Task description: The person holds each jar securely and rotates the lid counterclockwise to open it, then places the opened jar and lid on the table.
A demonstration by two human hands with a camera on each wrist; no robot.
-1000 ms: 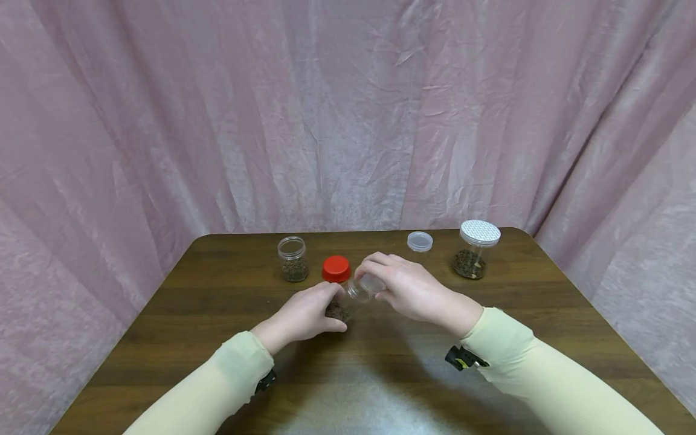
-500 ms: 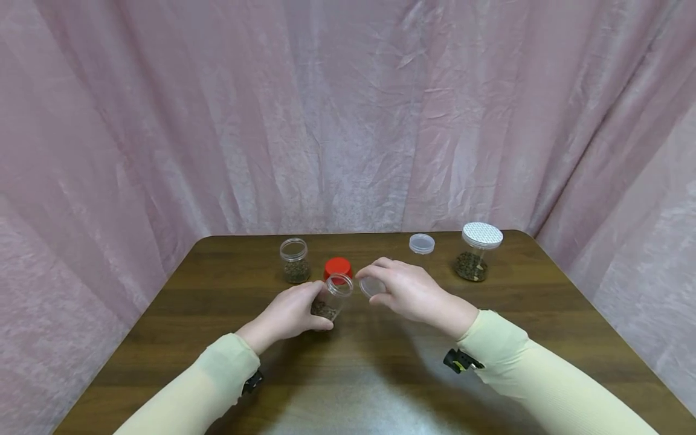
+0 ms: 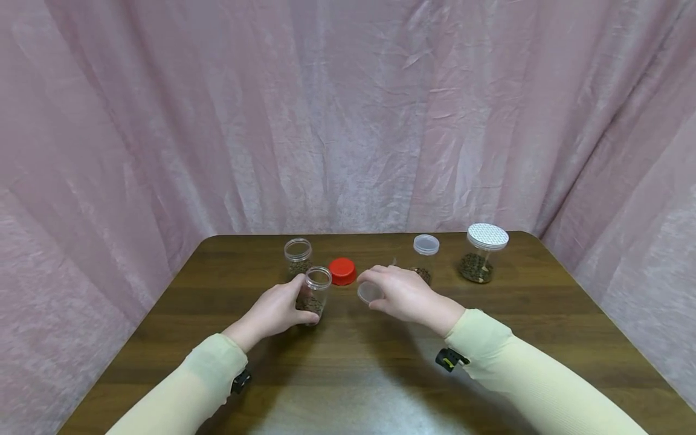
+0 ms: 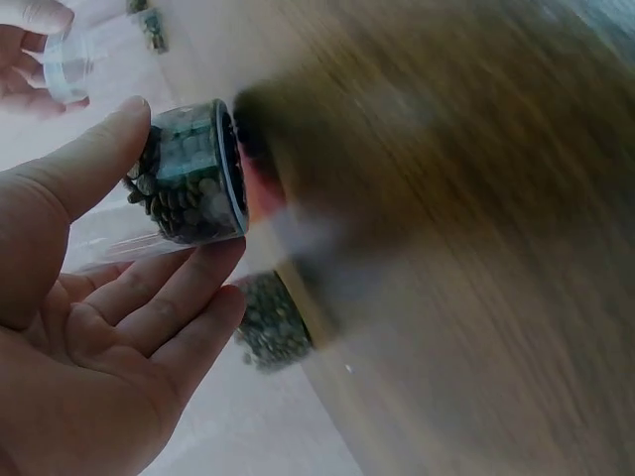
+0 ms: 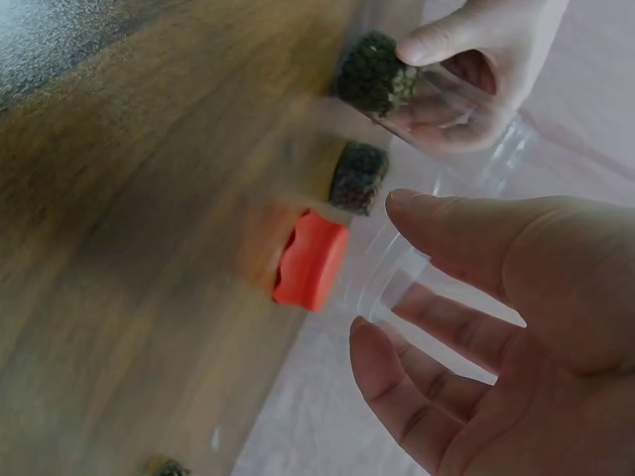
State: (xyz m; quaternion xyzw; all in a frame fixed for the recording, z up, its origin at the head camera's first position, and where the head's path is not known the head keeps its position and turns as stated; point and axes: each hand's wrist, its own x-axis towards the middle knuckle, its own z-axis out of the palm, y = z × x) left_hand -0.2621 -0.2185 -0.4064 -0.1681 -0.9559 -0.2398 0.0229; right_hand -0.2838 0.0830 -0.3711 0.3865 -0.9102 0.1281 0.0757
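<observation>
In the head view my left hand (image 3: 274,311) grips a clear jar (image 3: 319,290) around its side. The jar's mouth is uncovered, and it leans slightly right. Dark seed-like bits (image 4: 189,203) fill its lower part in the left wrist view. Whether its base touches the table, I cannot tell. To the right, my right hand (image 3: 402,294) pinches a clear round lid (image 3: 370,292) by its edge, apart from the jar. Thumb and fingers hold that lid (image 5: 395,283) in the right wrist view too.
A second uncovered jar (image 3: 298,249) stands behind the left hand. A red cap (image 3: 342,272) lies between the hands. Farther right are a clear-lidded jar (image 3: 426,244), partly hidden by the right hand, and a larger jar (image 3: 483,257) with a white patterned lid.
The lid has come away from the jar's mouth. My left hand has moved left with the jar, which stands more upright now. The right hand keeps the lid in nearly the same place.
</observation>
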